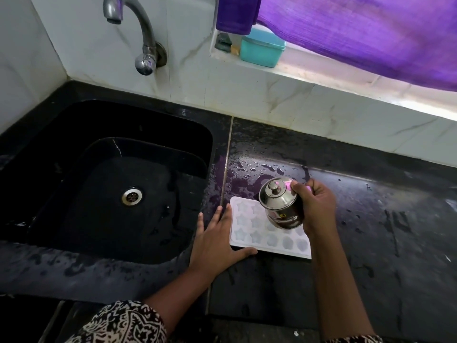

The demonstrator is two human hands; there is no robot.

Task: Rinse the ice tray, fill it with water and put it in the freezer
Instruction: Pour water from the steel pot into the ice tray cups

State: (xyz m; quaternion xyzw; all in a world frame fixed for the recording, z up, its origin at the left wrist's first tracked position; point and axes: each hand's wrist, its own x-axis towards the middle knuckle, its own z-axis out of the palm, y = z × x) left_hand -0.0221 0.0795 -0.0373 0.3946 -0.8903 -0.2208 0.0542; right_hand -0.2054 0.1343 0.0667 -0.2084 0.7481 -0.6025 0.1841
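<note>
A white ice tray (249, 233) with star and flower moulds lies flat on the black counter, just right of the sink. My left hand (217, 241) rests flat against the tray's left edge, thumb along its near edge. My right hand (316, 206) grips a small lidded steel pot (279, 204), tilted toward the left above the tray's far right part. Whether water is pouring cannot be told.
A black sink (103, 179) with a steel drain (131, 196) lies to the left under a steel tap (138, 33). The counter (371, 219) is wet behind the tray. A teal box (262, 48) sits on the window ledge under a purple curtain (358, 33).
</note>
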